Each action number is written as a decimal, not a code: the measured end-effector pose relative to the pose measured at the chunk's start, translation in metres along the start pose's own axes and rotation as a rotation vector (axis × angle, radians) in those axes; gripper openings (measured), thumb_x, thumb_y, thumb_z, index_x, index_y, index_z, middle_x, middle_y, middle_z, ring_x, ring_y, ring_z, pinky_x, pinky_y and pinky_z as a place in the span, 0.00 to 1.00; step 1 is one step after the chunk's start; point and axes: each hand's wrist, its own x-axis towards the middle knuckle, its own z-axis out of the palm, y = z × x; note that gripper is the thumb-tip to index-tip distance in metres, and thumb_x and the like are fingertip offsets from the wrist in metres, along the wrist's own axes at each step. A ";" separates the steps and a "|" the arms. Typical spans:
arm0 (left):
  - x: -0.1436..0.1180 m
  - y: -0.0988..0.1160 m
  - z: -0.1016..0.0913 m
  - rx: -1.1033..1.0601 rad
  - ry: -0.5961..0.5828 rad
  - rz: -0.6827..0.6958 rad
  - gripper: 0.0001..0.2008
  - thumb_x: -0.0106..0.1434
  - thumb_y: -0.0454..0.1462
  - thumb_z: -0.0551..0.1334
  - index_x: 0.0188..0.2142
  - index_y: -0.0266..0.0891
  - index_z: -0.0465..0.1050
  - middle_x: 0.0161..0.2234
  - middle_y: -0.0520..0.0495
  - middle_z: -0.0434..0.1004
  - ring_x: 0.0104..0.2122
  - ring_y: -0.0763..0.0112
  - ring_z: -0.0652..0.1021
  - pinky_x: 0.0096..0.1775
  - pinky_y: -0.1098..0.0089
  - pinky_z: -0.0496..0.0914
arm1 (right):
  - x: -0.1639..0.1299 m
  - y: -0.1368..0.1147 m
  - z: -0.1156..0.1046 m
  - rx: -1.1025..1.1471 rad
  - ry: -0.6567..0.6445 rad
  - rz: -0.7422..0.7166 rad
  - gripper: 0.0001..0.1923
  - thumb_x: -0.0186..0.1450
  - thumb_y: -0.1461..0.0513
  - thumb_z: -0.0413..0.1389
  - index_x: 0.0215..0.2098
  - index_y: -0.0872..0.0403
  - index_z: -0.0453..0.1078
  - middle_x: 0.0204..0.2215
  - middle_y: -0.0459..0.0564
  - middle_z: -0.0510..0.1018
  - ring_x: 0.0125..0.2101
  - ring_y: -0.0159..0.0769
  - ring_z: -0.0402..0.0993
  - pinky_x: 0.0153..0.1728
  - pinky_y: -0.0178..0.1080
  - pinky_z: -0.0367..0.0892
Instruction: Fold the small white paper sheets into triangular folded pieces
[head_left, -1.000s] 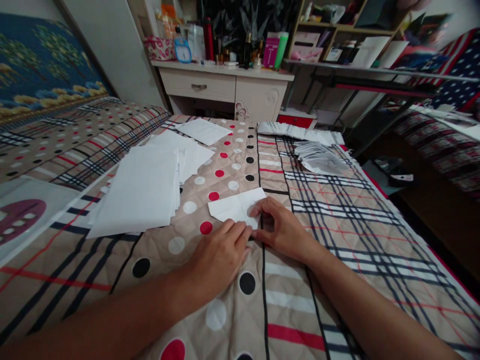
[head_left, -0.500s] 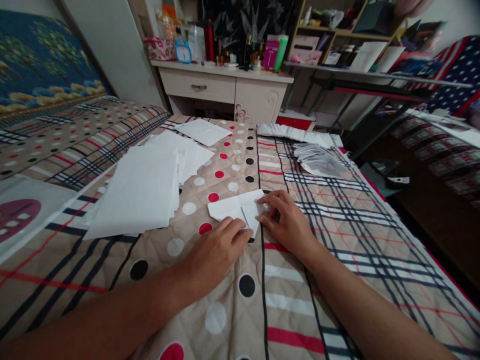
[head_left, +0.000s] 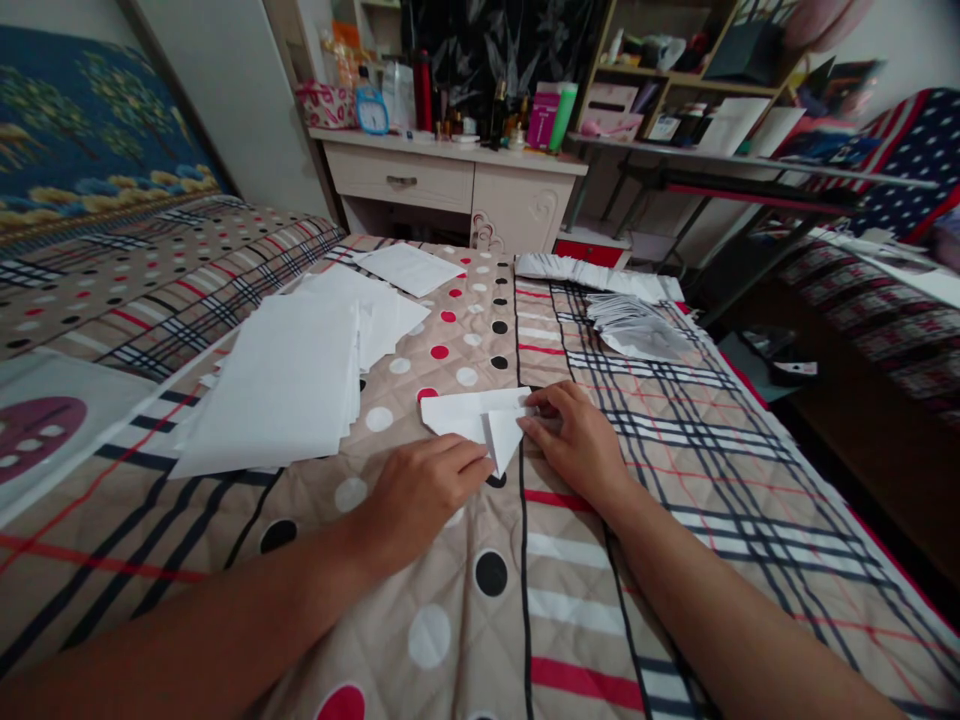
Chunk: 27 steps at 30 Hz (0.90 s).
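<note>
A partly folded sheet of white paper (head_left: 465,410) lies on the patterned bedspread in front of me, with a triangular flap near its right end pointing toward me. My left hand (head_left: 431,490) rests at its near edge, fingers closed together at the tip of the flap. At the paper's right end, my right hand (head_left: 574,435) pinches the edge between thumb and fingers. A thick stack of white paper sheets (head_left: 270,380) lies to the left of my left hand.
Farther right lie a fanned pile of folded papers (head_left: 637,325) and a long row of folded papers (head_left: 592,275). A loose sheet (head_left: 412,268) lies beyond the stack. A plastic bag (head_left: 67,430) is at the left. Behind the bed stands a white dresser (head_left: 450,190).
The flap at the paper's right end now stands out as a triangle pointing toward me. My left hand has drawn slightly left and down; my right hand keeps its hold.
</note>
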 end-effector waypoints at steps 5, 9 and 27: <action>-0.002 0.003 0.001 0.063 0.037 0.000 0.12 0.65 0.26 0.56 0.41 0.36 0.77 0.41 0.50 0.78 0.34 0.68 0.78 0.31 0.68 0.76 | -0.005 -0.007 0.001 -0.176 0.133 -0.111 0.13 0.61 0.66 0.64 0.44 0.57 0.71 0.44 0.51 0.71 0.44 0.41 0.67 0.42 0.41 0.66; -0.004 0.009 -0.001 0.095 0.011 -0.021 0.15 0.66 0.26 0.53 0.42 0.37 0.78 0.42 0.50 0.78 0.35 0.68 0.79 0.36 0.66 0.79 | -0.011 -0.023 0.006 -0.201 0.024 -0.297 0.08 0.64 0.72 0.57 0.39 0.56 0.73 0.38 0.49 0.72 0.40 0.39 0.67 0.41 0.40 0.64; -0.003 0.022 -0.003 0.361 -0.479 -0.256 0.31 0.65 0.31 0.59 0.66 0.44 0.58 0.62 0.22 0.56 0.60 0.45 0.67 0.56 0.55 0.72 | -0.026 -0.037 0.011 -0.068 -0.077 -0.295 0.16 0.66 0.74 0.51 0.45 0.58 0.77 0.43 0.54 0.71 0.44 0.40 0.65 0.46 0.42 0.66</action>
